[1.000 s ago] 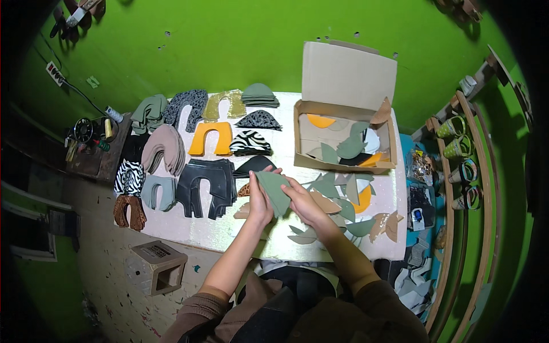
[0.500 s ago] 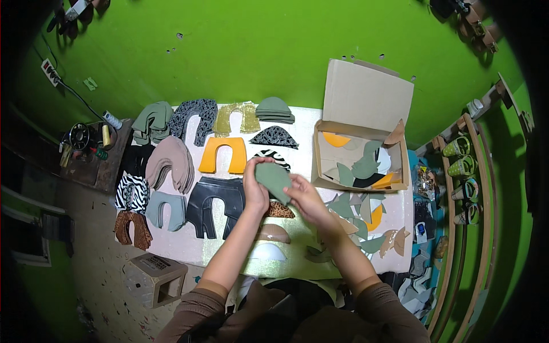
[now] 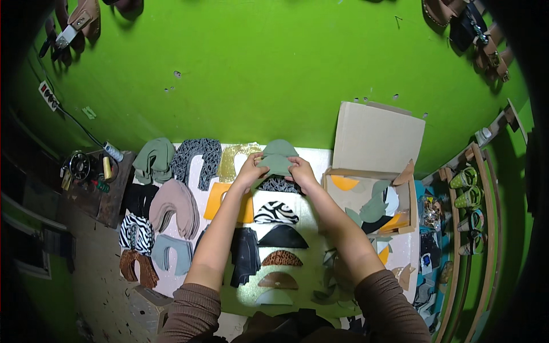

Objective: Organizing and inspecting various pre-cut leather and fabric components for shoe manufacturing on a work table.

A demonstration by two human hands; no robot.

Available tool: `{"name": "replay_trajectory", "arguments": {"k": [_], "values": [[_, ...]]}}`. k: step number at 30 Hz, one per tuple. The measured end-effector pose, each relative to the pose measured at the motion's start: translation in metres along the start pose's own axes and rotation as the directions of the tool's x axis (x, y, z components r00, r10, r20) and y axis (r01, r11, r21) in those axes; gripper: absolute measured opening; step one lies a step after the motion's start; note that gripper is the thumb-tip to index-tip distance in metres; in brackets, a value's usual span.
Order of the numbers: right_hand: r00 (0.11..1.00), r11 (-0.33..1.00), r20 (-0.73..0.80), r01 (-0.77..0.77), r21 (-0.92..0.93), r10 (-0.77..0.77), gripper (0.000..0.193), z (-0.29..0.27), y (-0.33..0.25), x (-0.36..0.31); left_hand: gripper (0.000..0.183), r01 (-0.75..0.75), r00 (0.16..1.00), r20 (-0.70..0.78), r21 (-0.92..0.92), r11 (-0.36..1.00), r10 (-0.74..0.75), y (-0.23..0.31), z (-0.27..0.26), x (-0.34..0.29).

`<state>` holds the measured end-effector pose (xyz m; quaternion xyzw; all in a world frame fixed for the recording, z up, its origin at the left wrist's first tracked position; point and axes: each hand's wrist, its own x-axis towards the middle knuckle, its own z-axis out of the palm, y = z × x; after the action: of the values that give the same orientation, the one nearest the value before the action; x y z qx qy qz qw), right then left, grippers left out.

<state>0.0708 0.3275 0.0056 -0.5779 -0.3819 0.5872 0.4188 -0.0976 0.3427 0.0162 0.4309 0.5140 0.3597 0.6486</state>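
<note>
Sage-green cut piece (image 3: 277, 162): a flat, half-round panel of leather or felt-like sheet, sitting at upper centre of the frame, just above the far end of the white table (image 3: 311, 220). Judged light, thin and limp; likely to sag if gripped at one corner only. Not fragile, and the matte face should not slip.
Hold points: the two lower corners of the piece, one per hand, look the soundest places to grip; this keeps it spread flat.
Left hand (image 3: 250, 170): fingers curled nearly closed, pinching the left lower edge of the green piece between thumb and fingertips. Forearm in a brown sleeve rises from the lower edge of the frame.
Right hand (image 3: 301, 171): likewise nearly closed, pinching the right lower edge of the same piece. Whether the palm touches anything beneath cannot be told.
Beneath the hands: a dark patterned half-round piece (image 3: 278, 184), partly covered; contact with the green piece cannot be confirmed.
Left of the hands: an orange U-shaped piece (image 3: 219, 198) under the left forearm; stacks of grey-green, black-patterned and beige cut uppers further left.
Centre column: zebra-print (image 3: 275, 212), black and brown half-round pieces, laid in a row toward the lower edge.
Right of the hands: an open cardboard box (image 3: 374, 143), lid up, holding green and orange offcuts.
</note>
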Motion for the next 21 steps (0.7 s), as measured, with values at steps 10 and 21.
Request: {"name": "replay_trajectory", "arguments": {"k": [10, 21], "values": [[0.937, 0.905, -0.139, 0.261, -0.336, -0.321, 0.034, -0.011, -0.005, 0.073, 0.052, -0.307, 0.946, 0.062, 0.489, 0.817, 0.318, -0.006, -0.008, 0.072], [0.750, 0.689, 0.060, 0.634, -0.353, -0.659, 0.024, -0.030, -0.009, -0.074, 0.028, -0.594, 0.728, 0.154, 0.629, 0.502, 0.668, -0.014, 0.060, -0.028]]}}
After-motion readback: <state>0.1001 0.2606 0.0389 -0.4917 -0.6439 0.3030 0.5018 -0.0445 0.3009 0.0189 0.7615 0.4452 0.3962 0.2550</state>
